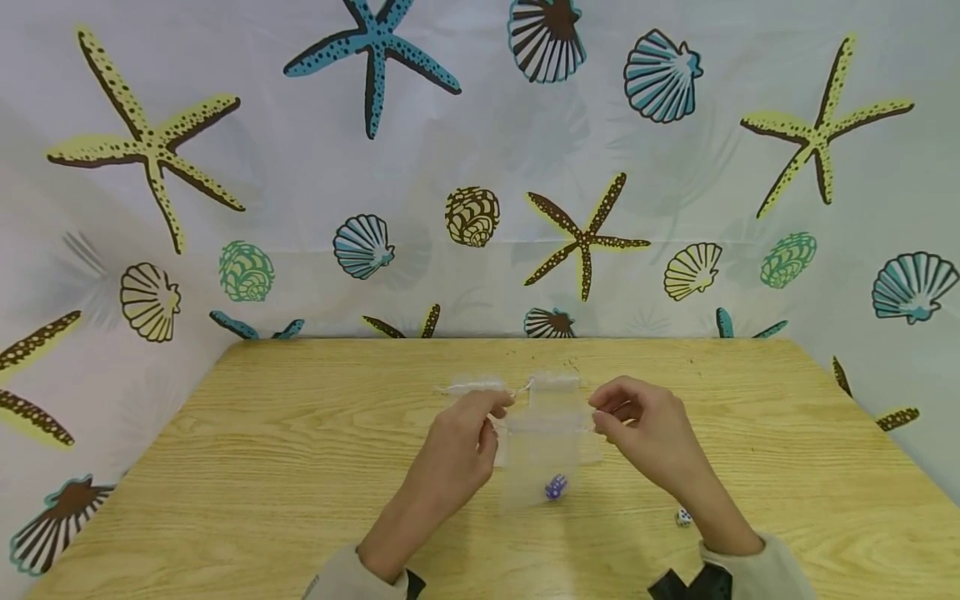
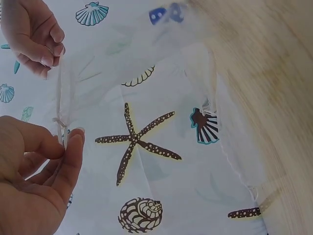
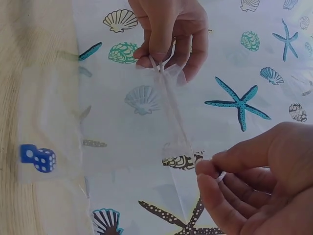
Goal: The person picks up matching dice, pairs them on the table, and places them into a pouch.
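A sheer white drawstring pouch (image 1: 528, 483) hangs between both hands in the head view, with blue-purple dice (image 1: 556, 487) at its lower end. My left hand (image 1: 461, 446) pinches the cord at the left of the pouch's mouth. At the opposite side, the cord is pinched by my right hand (image 1: 652, 429). Seen from the right wrist, the cord and gathered mouth stretch between the two hands, and spotted blue dice (image 3: 39, 157) show through the fabric. The left wrist view has the pouch fabric (image 2: 105, 68) spread beyond the fingers.
More sheer pouches lie on the wooden table (image 1: 315, 450) behind the hands, including one at left (image 1: 476, 383) and another at right (image 1: 557, 385). A white die (image 1: 683, 517) sits beside the right forearm. A shell-and-starfish cloth (image 1: 420, 167) hangs along the table's back and sides.
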The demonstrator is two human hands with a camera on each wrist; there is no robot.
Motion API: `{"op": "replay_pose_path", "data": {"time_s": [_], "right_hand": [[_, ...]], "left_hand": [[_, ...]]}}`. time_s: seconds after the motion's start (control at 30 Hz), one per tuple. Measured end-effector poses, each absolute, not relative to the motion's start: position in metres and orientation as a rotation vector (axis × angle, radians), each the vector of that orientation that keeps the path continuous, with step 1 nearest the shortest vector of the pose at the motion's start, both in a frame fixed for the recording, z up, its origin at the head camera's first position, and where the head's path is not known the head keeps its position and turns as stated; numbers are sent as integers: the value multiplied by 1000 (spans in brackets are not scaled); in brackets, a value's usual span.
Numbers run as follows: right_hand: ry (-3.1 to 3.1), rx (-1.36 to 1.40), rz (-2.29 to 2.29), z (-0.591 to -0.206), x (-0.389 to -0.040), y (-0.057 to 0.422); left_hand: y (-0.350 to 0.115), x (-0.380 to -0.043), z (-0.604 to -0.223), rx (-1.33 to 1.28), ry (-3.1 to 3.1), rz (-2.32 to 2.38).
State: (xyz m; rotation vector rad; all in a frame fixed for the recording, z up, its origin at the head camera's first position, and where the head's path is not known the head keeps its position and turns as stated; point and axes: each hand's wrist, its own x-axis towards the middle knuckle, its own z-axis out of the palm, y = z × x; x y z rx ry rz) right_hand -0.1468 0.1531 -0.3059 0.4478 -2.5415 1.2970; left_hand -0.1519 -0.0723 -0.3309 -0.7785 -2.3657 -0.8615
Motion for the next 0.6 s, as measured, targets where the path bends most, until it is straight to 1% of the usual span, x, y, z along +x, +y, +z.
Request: {"op": "replay_pose_path", "data": {"time_s": [0.13,0.3,0.6], "right_hand": [[-2485,351,1342,-307,-148,153],[-2424,274,1290,-311,-149,151],[-2381,266,1231,-312,-150,151]], "left_hand": [[-72,-152,-330,-780,-2362,-840],[-72,-151,-329,-775,-2377,-812],[-75,-151,-330,-765,-2292,-680]]}}
